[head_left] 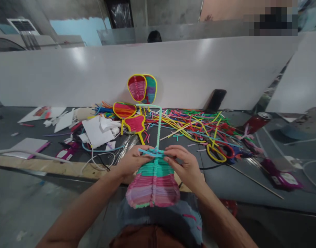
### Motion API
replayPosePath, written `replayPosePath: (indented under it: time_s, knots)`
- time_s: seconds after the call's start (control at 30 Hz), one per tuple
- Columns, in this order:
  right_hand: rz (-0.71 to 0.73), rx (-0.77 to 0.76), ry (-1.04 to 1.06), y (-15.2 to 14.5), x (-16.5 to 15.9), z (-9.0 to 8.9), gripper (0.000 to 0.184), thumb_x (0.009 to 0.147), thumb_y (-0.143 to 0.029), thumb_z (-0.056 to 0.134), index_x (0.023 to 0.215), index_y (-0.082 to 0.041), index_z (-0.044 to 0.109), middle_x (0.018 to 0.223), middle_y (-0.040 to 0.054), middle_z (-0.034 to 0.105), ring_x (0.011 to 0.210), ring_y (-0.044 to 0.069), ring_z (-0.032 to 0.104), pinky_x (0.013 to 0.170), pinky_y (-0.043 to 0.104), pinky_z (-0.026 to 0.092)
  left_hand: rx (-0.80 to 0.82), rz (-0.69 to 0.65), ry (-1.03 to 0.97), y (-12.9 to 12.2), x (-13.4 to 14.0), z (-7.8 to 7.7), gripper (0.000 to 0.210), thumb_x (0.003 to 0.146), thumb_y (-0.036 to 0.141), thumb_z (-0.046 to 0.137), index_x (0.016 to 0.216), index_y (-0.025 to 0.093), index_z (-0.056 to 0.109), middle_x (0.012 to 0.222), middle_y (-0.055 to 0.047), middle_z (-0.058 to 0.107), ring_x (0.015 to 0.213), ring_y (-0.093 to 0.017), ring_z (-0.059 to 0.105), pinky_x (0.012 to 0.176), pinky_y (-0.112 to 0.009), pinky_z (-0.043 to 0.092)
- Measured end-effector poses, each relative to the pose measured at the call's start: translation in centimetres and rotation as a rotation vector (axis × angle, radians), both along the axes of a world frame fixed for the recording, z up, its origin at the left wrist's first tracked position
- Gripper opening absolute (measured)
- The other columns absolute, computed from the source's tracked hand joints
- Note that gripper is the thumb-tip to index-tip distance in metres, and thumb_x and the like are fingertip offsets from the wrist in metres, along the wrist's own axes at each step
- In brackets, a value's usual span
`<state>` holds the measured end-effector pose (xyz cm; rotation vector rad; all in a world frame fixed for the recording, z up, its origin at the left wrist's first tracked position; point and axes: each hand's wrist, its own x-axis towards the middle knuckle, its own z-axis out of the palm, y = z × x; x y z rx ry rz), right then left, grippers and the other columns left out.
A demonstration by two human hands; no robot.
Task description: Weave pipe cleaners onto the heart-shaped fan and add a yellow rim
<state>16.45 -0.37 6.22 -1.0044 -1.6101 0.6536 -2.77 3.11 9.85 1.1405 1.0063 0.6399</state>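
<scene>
A fan-shaped piece made of pipe cleaners (pixel 153 182), banded in green, pink and lilac, lies over my lap at the table's front edge. From its narrow end a pale green pipe cleaner stem (pixel 159 129) rises and bends left at the top. My left hand (pixel 136 159) pinches a blue pipe cleaner (pixel 147 152) at the narrow end, on the left side. My right hand (pixel 182 162) has thumb and fingers closed on the right side of that same end, by the blue strand. The exact grip under the fingertips is hidden.
Yellow-rimmed pipe cleaner fans (pixel 136 88) lean on the white partition (pixel 96 75). Loose pipe cleaners (pixel 189 125) spread across the table (pixel 225 182). A phone (pixel 217 100), a red can (pixel 258 122), purple glue guns (pixel 67 151), white paper (pixel 97 132) and cables stand around.
</scene>
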Motion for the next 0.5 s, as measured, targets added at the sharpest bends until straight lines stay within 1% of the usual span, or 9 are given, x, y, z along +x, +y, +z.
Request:
replayPosePath:
  time_s: [0.1, 0.17, 0.2, 0.27, 0.33, 0.37, 0.43, 0.5]
  knots:
    - [0.004, -0.03, 0.003, 0.1, -0.6, -0.7, 0.009, 0.081, -0.019, 0.061, 0.085, -0.023, 0.068, 0.094, 0.0049, 0.065, 0.087, 0.016, 0.062, 0.076, 0.029, 0.049, 0.055, -0.033, 0.021, -0.1, 0.2, -0.5, 0.026, 0.065, 0.032, 0.076, 0.082, 0.014, 0.069, 0.069, -0.001, 0.066, 0.062, -0.012, 0.058, 0.059, -0.021, 0.046]
    - [0.011, -0.078, 0.041, 0.1, -0.8, -1.1, 0.007, 0.079, -0.017, 0.061, 0.081, -0.022, 0.066, 0.09, 0.0037, 0.065, 0.085, 0.016, 0.061, 0.075, 0.028, 0.048, 0.08, -0.058, 0.019, -0.2, 0.2, -0.8, 0.026, 0.065, 0.03, 0.075, 0.083, 0.013, 0.068, 0.073, -0.001, 0.066, 0.065, -0.012, 0.058, 0.062, -0.022, 0.046]
    - [0.018, -0.128, 0.066, 0.1, -0.9, -1.2, 0.005, 0.078, -0.017, 0.062, 0.079, -0.021, 0.065, 0.086, 0.0028, 0.064, 0.082, 0.015, 0.06, 0.073, 0.027, 0.047, 0.082, -0.073, 0.018, -0.2, 0.2, -0.9, 0.026, 0.066, 0.03, 0.075, 0.084, 0.013, 0.068, 0.073, 0.0, 0.066, 0.065, -0.012, 0.057, 0.062, -0.022, 0.046]
    - [0.04, -0.275, 0.135, 0.2, -0.9, -1.4, 0.003, 0.076, -0.021, 0.064, 0.078, -0.02, 0.062, 0.076, 0.0002, 0.061, 0.07, 0.013, 0.057, 0.062, 0.024, 0.045, 0.076, -0.101, 0.028, -0.2, 0.2, -1.0, 0.027, 0.065, 0.03, 0.075, 0.085, 0.013, 0.068, 0.069, 0.0, 0.064, 0.062, -0.011, 0.055, 0.06, -0.022, 0.045]
    - [0.083, -0.419, 0.224, 0.4, -0.9, -1.5, 0.011, 0.073, -0.025, 0.066, 0.079, -0.019, 0.059, 0.068, -0.0027, 0.056, 0.06, 0.011, 0.051, 0.054, 0.021, 0.041, 0.082, -0.097, 0.06, -0.4, 0.3, -1.0, 0.027, 0.064, 0.029, 0.075, 0.084, 0.012, 0.067, 0.067, 0.001, 0.063, 0.06, -0.011, 0.054, 0.057, -0.021, 0.043]
    - [0.105, -0.467, 0.271, 0.5, -0.9, -1.5, 0.016, 0.071, -0.027, 0.068, 0.079, -0.019, 0.057, 0.067, -0.0036, 0.055, 0.058, 0.01, 0.05, 0.052, 0.021, 0.039, 0.083, -0.083, 0.076, -0.4, 0.4, -1.0, 0.027, 0.064, 0.029, 0.075, 0.084, 0.012, 0.067, 0.066, 0.001, 0.063, 0.06, -0.011, 0.054, 0.056, -0.021, 0.042]
    - [0.129, -0.516, 0.353, 0.6, -1.0, -1.5, 0.022, 0.068, -0.029, 0.07, 0.081, -0.02, 0.055, 0.068, -0.004, 0.054, 0.059, 0.009, 0.05, 0.053, 0.02, 0.039, 0.089, -0.045, 0.104, -0.5, 0.6, -0.9, 0.026, 0.063, 0.029, 0.075, 0.082, 0.013, 0.067, 0.065, 0.001, 0.063, 0.059, -0.011, 0.054, 0.054, -0.02, 0.042]
    - [0.131, -0.532, 0.394, 0.7, -1.3, -1.4, 0.025, 0.067, -0.03, 0.071, 0.083, -0.02, 0.054, 0.072, -0.0036, 0.055, 0.062, 0.009, 0.051, 0.056, 0.02, 0.041, 0.1, -0.026, 0.122, -0.6, 0.7, -1.1, 0.024, 0.065, 0.029, 0.074, 0.08, 0.013, 0.067, 0.064, 0.001, 0.063, 0.059, -0.011, 0.054, 0.054, -0.02, 0.042]
